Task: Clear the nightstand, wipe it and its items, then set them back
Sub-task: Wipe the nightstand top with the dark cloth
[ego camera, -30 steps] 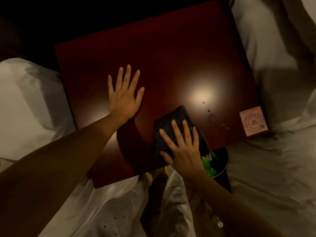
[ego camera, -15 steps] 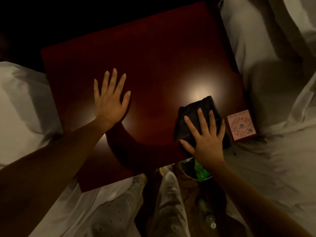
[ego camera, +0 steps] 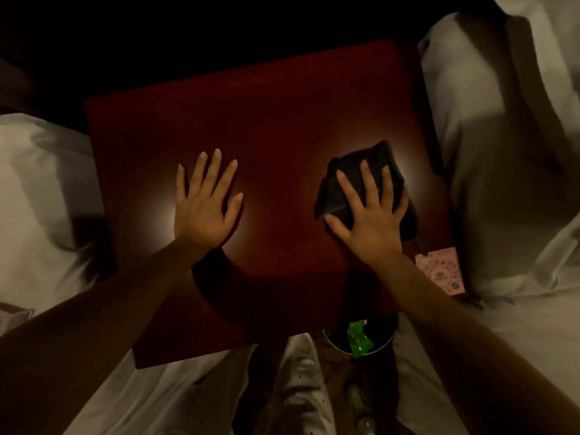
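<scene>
Both flat: right hand (ego camera: 373, 221) presses crumpled dark cloth (ego camera: 361, 180).

Dim and warm, lit from above, with soft pools of glare on the glossy red bench (ego camera: 282, 127) beside the left hand (ego camera: 204, 211) and round the dark cloth (ego camera: 373, 155). Black beyond the far edge (heavy arm shadows nearer). Slightly motion-blurred at the right hand (ego camera: 373, 221); bent at the corners.
</scene>
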### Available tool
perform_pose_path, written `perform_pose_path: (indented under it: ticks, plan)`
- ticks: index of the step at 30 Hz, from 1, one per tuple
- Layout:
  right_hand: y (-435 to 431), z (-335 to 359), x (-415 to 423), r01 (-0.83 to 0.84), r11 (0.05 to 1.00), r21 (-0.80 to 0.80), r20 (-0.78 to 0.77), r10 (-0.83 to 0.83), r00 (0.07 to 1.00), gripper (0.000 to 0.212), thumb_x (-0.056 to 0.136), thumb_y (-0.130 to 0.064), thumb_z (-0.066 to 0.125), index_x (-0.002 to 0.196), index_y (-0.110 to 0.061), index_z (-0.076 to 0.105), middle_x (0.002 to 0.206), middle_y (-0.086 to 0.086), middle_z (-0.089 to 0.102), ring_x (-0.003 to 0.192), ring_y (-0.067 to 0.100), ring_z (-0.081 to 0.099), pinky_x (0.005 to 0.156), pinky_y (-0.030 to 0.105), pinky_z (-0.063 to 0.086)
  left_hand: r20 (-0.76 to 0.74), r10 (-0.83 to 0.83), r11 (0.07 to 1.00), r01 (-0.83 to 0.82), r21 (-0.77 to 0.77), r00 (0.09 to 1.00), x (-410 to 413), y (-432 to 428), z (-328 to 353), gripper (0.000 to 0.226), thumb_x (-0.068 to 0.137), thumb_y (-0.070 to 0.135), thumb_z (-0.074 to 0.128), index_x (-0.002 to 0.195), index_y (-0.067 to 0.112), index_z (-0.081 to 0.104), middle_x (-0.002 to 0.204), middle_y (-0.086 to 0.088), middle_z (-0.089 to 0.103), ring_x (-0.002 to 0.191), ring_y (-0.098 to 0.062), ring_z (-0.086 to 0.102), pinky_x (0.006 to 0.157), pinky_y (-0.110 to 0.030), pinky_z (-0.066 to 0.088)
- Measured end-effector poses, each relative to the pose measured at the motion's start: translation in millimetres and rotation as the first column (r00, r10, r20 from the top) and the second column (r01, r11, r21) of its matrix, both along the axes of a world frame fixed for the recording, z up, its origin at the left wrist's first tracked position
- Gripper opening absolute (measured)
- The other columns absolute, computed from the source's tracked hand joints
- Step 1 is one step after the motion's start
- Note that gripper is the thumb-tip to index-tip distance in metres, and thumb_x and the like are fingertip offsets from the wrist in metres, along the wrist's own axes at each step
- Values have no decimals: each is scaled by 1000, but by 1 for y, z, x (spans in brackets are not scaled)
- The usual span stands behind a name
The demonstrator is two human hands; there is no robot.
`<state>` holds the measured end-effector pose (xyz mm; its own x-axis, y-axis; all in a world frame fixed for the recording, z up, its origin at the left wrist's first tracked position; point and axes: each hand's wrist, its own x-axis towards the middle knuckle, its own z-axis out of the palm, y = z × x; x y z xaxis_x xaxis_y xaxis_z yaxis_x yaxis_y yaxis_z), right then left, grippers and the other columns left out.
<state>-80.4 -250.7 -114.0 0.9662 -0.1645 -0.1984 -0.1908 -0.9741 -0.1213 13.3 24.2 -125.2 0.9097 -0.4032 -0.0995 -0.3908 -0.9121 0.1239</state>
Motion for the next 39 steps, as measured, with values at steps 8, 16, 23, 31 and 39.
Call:
perform_pose_path:
  ticks: [8,16,23,31,39]
  plan:
    - [-25,-2,108,-65,995,69,0,65,998,76,82,-70,38,147,-43,9,161,0,3,147,35,-3,109,68,1,77,-22,998,18,54,997,2,2,-9,58,95,47,32,148,26,24,158,-5,21,148,-21,13,118,-49,5]
    - [-27,-5,188,-104,992,78,45,101,994,73,85,-67,37,147,-43,8,161,1,1,147,37,-3,110,67,-2,117,-26,998,20,56,993,2,3,-16,58,96,49,30,149,28,22,159,-3,18,148,-20,11,118,-46,-1]
    - [-19,-8,216,-92,993,80,64,87,994,72,85,-67,35,148,-40,10,161,2,6,147,36,0,109,67,-1,105,-30,997,23,69,994,2,2,-13,58,96,48,29,149,27,20,159,-4,18,147,-21,11,118,-47,-1]
    - [-23,-7,194,-105,992,70,75,99,992,71,86,-66,33,148,-40,10,161,2,7,147,35,2,110,66,2,95,-27,999,23,39,995,3,2,-11,57,96,47,33,148,27,24,158,-4,22,147,-22,15,118,-47,2]
    - [-20,-7,94,58,997,59,42,-61,997,71,85,-67,34,147,-42,11,161,-1,8,147,32,4,110,65,4,23,-12,999,11,44,1000,3,1,-6,58,95,50,27,149,30,20,160,-1,14,148,-19,8,117,-42,-8]
